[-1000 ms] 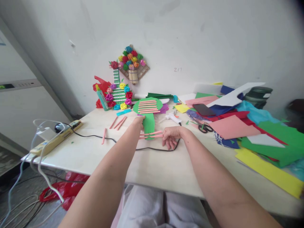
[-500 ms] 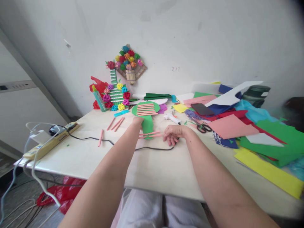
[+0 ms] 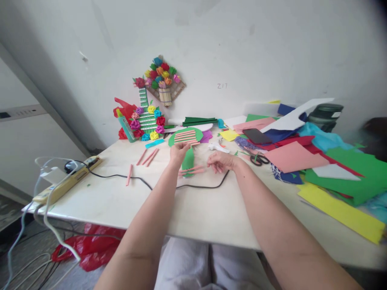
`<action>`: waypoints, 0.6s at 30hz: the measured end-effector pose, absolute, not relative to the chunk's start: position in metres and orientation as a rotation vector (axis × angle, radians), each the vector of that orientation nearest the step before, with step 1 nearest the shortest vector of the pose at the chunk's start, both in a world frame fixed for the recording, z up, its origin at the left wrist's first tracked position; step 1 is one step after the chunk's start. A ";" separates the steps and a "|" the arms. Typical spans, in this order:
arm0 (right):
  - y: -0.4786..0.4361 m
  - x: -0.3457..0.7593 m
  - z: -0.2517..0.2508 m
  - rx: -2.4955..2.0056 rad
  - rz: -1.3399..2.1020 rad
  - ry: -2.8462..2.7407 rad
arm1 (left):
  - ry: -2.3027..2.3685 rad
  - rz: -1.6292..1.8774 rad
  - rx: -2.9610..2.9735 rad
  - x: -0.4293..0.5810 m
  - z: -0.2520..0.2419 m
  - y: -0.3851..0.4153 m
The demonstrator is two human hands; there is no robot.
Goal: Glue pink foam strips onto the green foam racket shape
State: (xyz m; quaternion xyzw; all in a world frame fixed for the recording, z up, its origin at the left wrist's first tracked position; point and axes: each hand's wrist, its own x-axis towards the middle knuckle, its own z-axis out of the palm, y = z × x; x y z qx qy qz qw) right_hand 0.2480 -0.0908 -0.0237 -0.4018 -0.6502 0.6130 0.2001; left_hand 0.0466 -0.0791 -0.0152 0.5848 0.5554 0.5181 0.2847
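Observation:
A green paper cutout [image 3: 188, 161] lies on the table, its rounded upper part crossed by a row of pink paper rolls [image 3: 185, 136]. Over the joint between the round part and the long stem is my left hand [image 3: 179, 153], thumb and fingertips pinched together. What sits between them is hidden. More pink paper rolls [image 3: 198, 170] lie across the foot of the stem. Just right of their ends hovers my right hand [image 3: 222, 161], fingers loosely curled and apart, with nothing visible in them. A white glue gun [image 3: 218, 147] lies beyond it.
Loose pink rolls [image 3: 150, 157] lie left of the cutout. A black cord [image 3: 201, 186] crosses the table from the power strip [image 3: 68, 179]. Scissors [image 3: 259, 160] and coloured paper sheets [image 3: 296, 157] cover the right side. Behind stand a glue bottle [image 3: 126, 127] and a flower-decorated craft [image 3: 148, 121].
My left hand has moved up and slightly right along the cutout, from the stem's left edge to just below the row of rolls. My right hand has risen slightly.

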 end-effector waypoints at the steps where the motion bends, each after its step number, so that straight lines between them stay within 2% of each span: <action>1: -0.090 0.246 -0.024 -1.078 1.650 -1.766 | 1.451 1.375 1.630 0.048 -0.019 -0.082; 8: -0.088 0.229 -0.026 -0.932 1.285 -1.593 | 1.376 1.323 1.855 0.048 -0.029 -0.089; 18: -0.083 0.221 -0.033 -0.938 1.197 -1.680 | 1.353 1.313 1.915 0.046 -0.031 -0.092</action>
